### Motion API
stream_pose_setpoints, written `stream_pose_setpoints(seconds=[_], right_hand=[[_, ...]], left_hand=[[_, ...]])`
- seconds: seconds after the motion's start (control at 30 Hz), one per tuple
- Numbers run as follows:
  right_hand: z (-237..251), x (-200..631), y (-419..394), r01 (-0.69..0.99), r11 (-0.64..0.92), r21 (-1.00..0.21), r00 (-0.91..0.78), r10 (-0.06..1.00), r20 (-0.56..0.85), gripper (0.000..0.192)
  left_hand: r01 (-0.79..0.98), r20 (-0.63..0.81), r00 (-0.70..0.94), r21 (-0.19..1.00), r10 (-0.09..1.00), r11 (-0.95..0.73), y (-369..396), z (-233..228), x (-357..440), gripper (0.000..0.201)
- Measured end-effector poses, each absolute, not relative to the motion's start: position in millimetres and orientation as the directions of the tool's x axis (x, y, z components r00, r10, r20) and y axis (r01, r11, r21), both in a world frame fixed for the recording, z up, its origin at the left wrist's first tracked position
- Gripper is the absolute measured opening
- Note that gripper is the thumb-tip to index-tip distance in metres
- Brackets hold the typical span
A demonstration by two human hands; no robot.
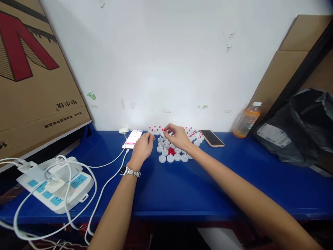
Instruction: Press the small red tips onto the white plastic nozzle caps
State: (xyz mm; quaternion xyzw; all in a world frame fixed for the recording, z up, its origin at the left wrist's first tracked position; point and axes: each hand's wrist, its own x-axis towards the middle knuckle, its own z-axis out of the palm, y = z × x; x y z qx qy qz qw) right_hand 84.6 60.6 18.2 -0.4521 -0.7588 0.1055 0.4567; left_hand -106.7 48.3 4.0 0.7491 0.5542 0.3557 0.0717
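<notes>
Just above the middle of the frame, a cluster of small white caps (170, 152) lies on the blue table (208, 187), close to the white wall (166, 62); some stand in loose rows, several at the back carry red tips, and a few small red pieces (171, 151) sit among the front ones. The right hand (177, 136) hovers over the back of the cluster with its fingers curled narrow, pinching what looks like one small white cap with a red tip at its fingertips, though the piece is too small to make out surely. The left hand (143, 147), a wristwatch (130, 171) on its wrist, rests just left of the caps with fingers loosely bent toward them; whether it holds anything cannot be told. By the look of it, the work in hand is fitting or sorting red pieces with white caps one at a time, and the next move would call for a fine fingertip pinch and steady placement so the neighbouring caps are not knocked. Left of the left hand lies a lit phone (133, 138) on a white cable; a dark phone (212, 138) lies right of the cluster. Farther right stand an orange drink bottle (247, 121) and a black plastic bag (299, 128). At lower left sits a white power strip (57, 185), with a cardboard box (31, 69) at upper left.
</notes>
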Motion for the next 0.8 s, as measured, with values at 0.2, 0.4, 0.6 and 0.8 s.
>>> stream_pose_setpoints(seconds=[0.2, 0.4, 0.6, 0.8], right_hand=[[-1, 98, 19, 0.458, 0.632, -0.625, -0.140, 0.746, 0.652, 0.016], [3, 89, 11, 0.438, 0.642, -0.630, -0.104, 0.732, 0.673, 0.022], [7, 88, 10, 0.566, 0.692, -0.448, -0.150, 0.621, 0.769, 0.020], [9, 100, 13, 0.620, 0.698, -0.359, -0.125, 0.539, 0.833, 0.018]], left_hand=[[0.761, 0.508, 0.274, 0.405, 0.817, -0.507, 22, 13, -71, 0.035], [0.797, 0.533, 0.378, 0.229, 0.757, -0.559, 19, 12, -68, 0.032], [0.665, 0.567, 0.262, 0.480, 0.781, -0.572, 24, 9, -56, 0.036], [0.488, 0.551, 0.044, 0.716, 0.833, -0.499, 28, 17, -57, 0.040]])
